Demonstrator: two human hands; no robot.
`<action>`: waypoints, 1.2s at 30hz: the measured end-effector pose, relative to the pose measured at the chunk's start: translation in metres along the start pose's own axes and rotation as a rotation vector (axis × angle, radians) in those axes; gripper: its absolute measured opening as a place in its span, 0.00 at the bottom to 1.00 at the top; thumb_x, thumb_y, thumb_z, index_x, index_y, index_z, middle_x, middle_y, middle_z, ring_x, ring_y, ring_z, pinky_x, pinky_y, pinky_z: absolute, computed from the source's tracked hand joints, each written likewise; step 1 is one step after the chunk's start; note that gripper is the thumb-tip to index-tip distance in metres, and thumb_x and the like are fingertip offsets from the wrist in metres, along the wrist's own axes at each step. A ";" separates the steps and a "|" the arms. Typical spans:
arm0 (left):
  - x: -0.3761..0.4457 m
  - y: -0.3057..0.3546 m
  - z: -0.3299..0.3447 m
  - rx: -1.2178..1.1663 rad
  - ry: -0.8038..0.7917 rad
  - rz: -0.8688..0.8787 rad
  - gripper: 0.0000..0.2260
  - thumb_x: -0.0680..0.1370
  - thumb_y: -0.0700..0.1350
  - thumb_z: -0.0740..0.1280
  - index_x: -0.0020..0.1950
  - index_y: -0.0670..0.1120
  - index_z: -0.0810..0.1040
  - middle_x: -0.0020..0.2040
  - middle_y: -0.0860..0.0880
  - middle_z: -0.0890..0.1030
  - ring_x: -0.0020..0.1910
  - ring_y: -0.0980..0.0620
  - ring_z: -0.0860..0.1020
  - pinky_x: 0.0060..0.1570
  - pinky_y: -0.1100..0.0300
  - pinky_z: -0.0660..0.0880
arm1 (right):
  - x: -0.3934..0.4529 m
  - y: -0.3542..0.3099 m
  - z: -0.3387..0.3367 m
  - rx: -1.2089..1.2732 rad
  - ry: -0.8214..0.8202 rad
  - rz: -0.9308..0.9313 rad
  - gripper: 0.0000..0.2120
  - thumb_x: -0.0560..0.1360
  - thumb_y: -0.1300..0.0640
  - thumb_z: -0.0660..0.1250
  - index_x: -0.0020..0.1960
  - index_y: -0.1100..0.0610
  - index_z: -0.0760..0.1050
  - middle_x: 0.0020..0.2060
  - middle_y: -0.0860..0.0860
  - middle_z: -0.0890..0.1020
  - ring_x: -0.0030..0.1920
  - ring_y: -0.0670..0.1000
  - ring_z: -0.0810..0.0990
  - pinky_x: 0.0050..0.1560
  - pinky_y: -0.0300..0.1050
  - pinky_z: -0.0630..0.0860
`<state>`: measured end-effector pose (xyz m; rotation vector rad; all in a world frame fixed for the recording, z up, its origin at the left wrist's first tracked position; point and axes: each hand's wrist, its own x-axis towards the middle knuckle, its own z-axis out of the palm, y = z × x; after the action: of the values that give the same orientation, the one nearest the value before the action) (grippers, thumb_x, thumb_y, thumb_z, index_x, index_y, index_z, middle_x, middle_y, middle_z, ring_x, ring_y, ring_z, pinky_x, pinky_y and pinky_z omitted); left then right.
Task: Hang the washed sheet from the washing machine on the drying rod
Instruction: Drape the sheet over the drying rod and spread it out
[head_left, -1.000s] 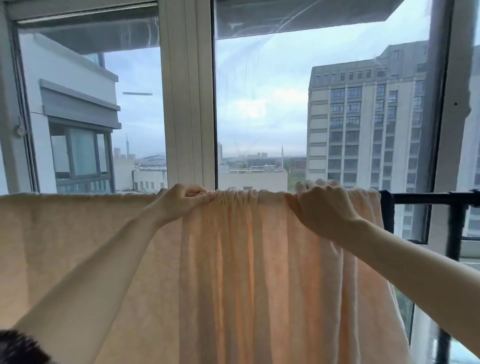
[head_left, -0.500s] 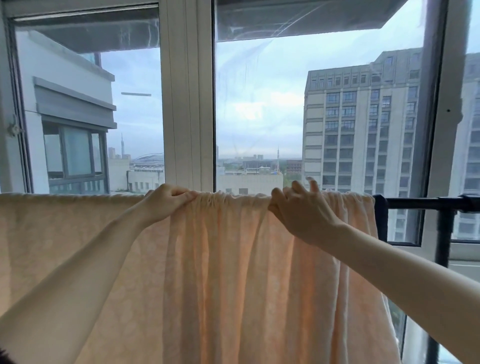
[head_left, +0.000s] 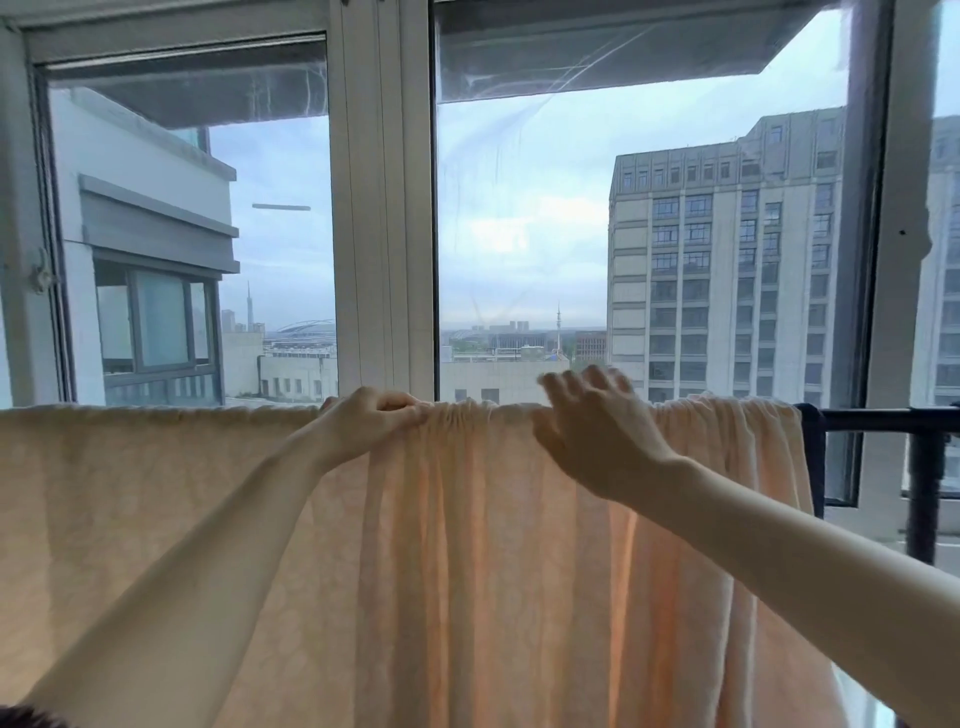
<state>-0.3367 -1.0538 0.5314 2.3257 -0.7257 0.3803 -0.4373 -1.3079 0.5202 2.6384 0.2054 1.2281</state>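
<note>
A pale peach sheet hangs over a black drying rod, spread flat on the left and bunched into folds in the middle and right. My left hand grips the gathered top edge of the sheet on the rod. My right hand hovers just above the top edge with its fingers spread and straight, holding nothing. The rod shows bare only at the right, beyond the sheet's end.
A tall window with a white frame stands right behind the rod. A black upright post carries the rod at the right. Buildings show outside through the glass.
My right hand has let go of the sheet's top edge and lifted with fingers spread. My left hand keeps its grip, and the view has shifted slightly.
</note>
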 end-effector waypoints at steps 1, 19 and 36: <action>0.000 0.000 0.001 0.004 0.002 -0.001 0.14 0.69 0.73 0.61 0.43 0.67 0.80 0.44 0.65 0.82 0.50 0.60 0.78 0.59 0.52 0.73 | 0.004 -0.009 0.003 0.064 -0.003 -0.082 0.21 0.80 0.44 0.52 0.67 0.55 0.67 0.60 0.53 0.77 0.59 0.54 0.75 0.63 0.54 0.70; 0.006 -0.002 0.005 -0.033 0.058 -0.009 0.11 0.81 0.56 0.57 0.45 0.63 0.78 0.48 0.58 0.79 0.51 0.56 0.74 0.55 0.58 0.67 | -0.016 0.037 0.020 -0.146 0.071 -0.121 0.15 0.80 0.48 0.52 0.48 0.57 0.72 0.38 0.51 0.79 0.37 0.52 0.77 0.40 0.47 0.76; 0.007 -0.007 0.011 0.137 0.142 0.021 0.19 0.80 0.60 0.54 0.49 0.51 0.81 0.48 0.51 0.84 0.48 0.52 0.78 0.52 0.57 0.67 | -0.034 0.052 0.006 -0.139 0.070 0.055 0.23 0.78 0.46 0.45 0.51 0.57 0.75 0.42 0.52 0.81 0.43 0.52 0.78 0.47 0.51 0.77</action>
<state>-0.3260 -1.0600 0.5229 2.3905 -0.6743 0.6155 -0.4529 -1.3668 0.5047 2.5009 0.0571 1.3038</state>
